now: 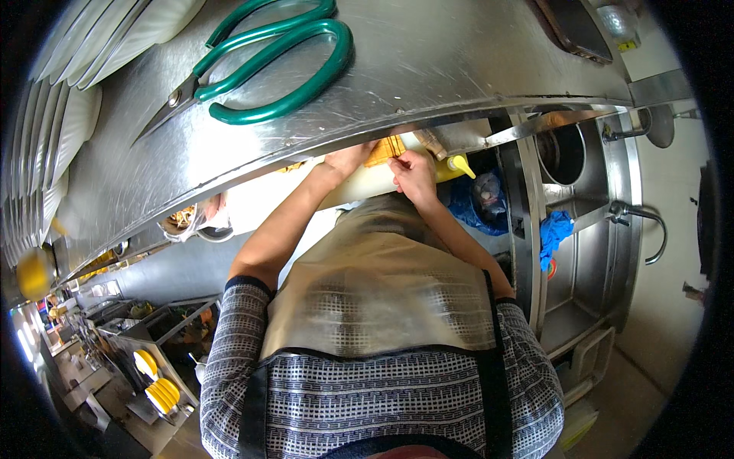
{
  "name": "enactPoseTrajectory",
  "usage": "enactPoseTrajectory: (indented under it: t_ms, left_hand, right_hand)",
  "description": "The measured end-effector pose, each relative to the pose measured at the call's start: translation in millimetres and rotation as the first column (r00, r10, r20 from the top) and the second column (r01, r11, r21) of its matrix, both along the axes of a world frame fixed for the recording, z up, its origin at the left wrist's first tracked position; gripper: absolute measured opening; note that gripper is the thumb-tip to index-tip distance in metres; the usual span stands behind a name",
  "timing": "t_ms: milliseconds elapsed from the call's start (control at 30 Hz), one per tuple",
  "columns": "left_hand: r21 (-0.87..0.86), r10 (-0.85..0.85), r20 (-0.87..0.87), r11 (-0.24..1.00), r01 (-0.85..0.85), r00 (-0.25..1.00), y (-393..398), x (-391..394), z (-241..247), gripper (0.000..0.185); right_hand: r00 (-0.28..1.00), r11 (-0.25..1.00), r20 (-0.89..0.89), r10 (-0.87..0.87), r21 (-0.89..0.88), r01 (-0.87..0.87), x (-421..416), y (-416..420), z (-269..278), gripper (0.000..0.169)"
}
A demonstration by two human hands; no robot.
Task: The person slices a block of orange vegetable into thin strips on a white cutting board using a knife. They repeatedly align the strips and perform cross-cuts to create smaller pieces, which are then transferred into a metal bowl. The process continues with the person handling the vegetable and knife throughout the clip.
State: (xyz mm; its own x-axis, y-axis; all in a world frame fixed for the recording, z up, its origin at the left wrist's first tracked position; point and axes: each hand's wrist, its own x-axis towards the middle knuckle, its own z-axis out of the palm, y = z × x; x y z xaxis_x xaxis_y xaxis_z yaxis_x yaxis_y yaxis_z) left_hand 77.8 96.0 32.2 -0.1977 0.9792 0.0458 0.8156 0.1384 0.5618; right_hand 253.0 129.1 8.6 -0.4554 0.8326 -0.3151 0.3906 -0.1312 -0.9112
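Note:
On a pale cutting board (358, 185) below the steel shelf lies a yellow-brown checked piece (385, 151), perhaps a cloth or scored food; I cannot tell which. My left hand (351, 158) rests at its left side, partly hidden by the shelf edge, so its grip does not show. My right hand (414, 172) is at its right edge, thumb and fingers drawn together; whether they pinch it is unclear. Right of this hand lies a bottle with a yellow pump or nozzle top (460, 165). A brownish object, perhaps a wooden handle (430, 143), lies just above.
Green-handled scissors (281, 72) and stacked white plates (63, 132) are on the steel shelf (424, 63) above my hands. At right are a blue-lined bin (479, 201), a sink (579, 275) and a blue cloth (555, 236). A bowl of food (180, 221) is at left.

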Motion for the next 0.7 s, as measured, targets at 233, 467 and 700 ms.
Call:
enactPoseTrajectory:
  t_ms: [233, 467, 700]
  left_hand:
    - [0.103, -0.094, 0.041, 0.991, 0.089, 0.995, -34, -5, 10, 0.050]
    - [0.217, 0.372, -0.062, 0.911, -0.351, 0.926, -91, -54, -19, 0.029]
    - [0.175, 0.439, -0.014, 0.886, -0.430, 0.899, -128, -81, -11, 0.025]
  right_hand:
    - [1.000, 0.946, 0.009, -0.026, 0.324, 0.022, 0, 6, 2, 0.015]
    - [0.988, 0.951, -0.018, 0.153, 0.275, -0.142, -15, 1, 26, 0.010]
    - [0.888, 0.811, 0.202, 0.412, 0.364, -0.459, -69, 0, 31, 0.023]
